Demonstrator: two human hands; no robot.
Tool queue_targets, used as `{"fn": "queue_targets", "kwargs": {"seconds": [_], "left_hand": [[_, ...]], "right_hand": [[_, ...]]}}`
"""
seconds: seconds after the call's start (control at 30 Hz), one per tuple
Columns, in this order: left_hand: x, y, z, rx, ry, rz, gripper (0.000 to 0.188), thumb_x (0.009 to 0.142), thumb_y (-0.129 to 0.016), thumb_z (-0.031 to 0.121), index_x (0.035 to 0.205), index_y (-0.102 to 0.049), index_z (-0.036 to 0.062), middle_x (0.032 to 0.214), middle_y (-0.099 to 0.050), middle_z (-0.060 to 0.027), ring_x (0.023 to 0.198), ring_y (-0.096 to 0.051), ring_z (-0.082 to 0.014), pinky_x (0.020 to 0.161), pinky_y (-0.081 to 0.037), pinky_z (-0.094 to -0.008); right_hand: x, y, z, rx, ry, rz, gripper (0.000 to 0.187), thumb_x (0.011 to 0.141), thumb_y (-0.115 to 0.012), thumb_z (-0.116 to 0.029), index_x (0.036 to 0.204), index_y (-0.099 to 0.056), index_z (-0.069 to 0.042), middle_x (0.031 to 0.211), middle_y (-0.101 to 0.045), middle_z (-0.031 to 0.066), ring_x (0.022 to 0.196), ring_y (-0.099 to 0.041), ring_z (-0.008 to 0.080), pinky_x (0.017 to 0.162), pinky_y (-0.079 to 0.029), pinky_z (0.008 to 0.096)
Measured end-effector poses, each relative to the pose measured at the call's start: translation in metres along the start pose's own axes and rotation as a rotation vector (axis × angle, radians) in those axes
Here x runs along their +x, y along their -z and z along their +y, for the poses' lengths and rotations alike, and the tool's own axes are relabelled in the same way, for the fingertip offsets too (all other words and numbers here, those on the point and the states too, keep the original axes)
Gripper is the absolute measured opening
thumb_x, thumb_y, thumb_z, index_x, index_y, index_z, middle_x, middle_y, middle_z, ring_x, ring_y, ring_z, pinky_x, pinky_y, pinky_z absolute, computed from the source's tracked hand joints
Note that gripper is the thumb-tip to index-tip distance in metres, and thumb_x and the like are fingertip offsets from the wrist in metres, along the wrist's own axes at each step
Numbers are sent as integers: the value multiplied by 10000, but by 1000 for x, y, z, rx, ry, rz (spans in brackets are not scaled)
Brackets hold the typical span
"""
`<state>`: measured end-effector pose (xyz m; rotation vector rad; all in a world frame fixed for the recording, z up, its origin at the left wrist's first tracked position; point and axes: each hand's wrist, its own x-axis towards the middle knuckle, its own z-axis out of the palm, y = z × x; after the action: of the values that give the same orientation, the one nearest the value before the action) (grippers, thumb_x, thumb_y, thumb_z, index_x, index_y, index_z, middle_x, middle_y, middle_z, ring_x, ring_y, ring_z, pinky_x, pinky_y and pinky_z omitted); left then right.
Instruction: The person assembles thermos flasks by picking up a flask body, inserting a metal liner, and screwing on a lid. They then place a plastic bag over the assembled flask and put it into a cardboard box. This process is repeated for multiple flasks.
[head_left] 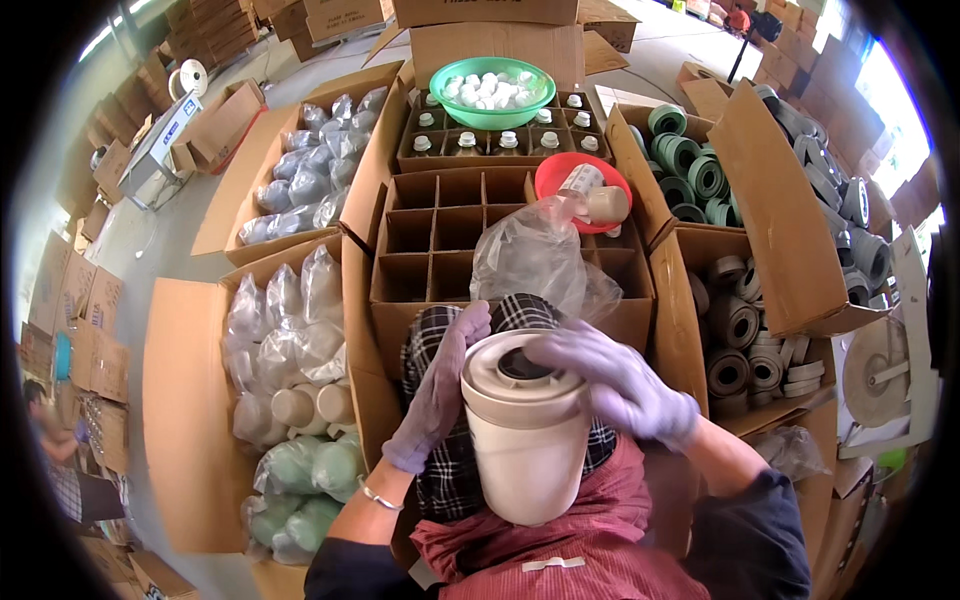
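Observation:
A cream-coloured plastic jar (525,465) stands tilted on my lap. A ring-shaped cream lid (487,372) with a dark round hole in its middle sits on top of it. My left hand (437,395), in a pale lilac glove, is pressed along the jar's left side and steadies it. My gloved right hand (625,385) lies over the lid's right edge, slightly smeared by motion, its fingers stretched toward the hole. In front of my knees, a crumpled clear plastic bag (530,255) lies over the divided carton (405,275).
A red bowl (548,175) holding cups rests on the divided carton. Behind it, a green basin (493,118) of white caps stands on capped bottles. Cartons of bagged jars (300,325) stand left; cartons of green rings (680,155) and beige rings (730,325) stand right.

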<state>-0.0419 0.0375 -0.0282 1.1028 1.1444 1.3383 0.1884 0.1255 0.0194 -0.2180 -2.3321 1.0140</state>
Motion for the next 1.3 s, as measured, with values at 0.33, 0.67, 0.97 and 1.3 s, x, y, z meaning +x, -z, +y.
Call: {"fn": "queue_targets", "kwargs": {"seconds": [0.33, 0.67, 0.97, 1.3], "left_hand": [[-79, -29, -89, 150, 408, -133, 538, 941, -594, 198, 1391, -429, -47, 1248, -586, -141, 1141, -553, -193, 1003, -434, -310], [-66, -29, -33, 129, 601, -427, 272, 955, -520, 163, 1108, -683, 8, 1028, -721, -96, 917, -664, -109, 792, -513, -221], [-34, -53, 15, 4, 23, -226, 352, 901, -644, 306, 1056, -694, -6, 1057, -725, -131, 962, -707, -209, 842, -577, -346], [-20, -55, 38, 92, 128, -150, 303, 896, -636, 246, 1055, -711, -2, 962, -741, -137, 860, -723, -195, 852, -570, -326]], "right_hand": [[-100, 53, -53, -47, -1170, -394, 725, 966, -357, -662, 1147, -639, -19, 691, -604, 123, 610, -627, 290, 633, -525, 396], [-152, 3, -49, -122, -453, 336, 460, 966, -558, -244, 1342, -508, 17, 1289, -530, 171, 1138, -561, 239, 981, -448, 345], [-157, -19, 17, 759, -763, 720, 432, 1025, -474, -302, 1328, -501, 7, 1338, -555, 139, 1201, -554, 244, 1030, -426, 341], [-133, 1, 20, 625, -849, 664, 662, 1027, -346, -555, 1344, -526, -3, 1220, -624, 149, 1164, -583, 242, 1032, -418, 328]]}}
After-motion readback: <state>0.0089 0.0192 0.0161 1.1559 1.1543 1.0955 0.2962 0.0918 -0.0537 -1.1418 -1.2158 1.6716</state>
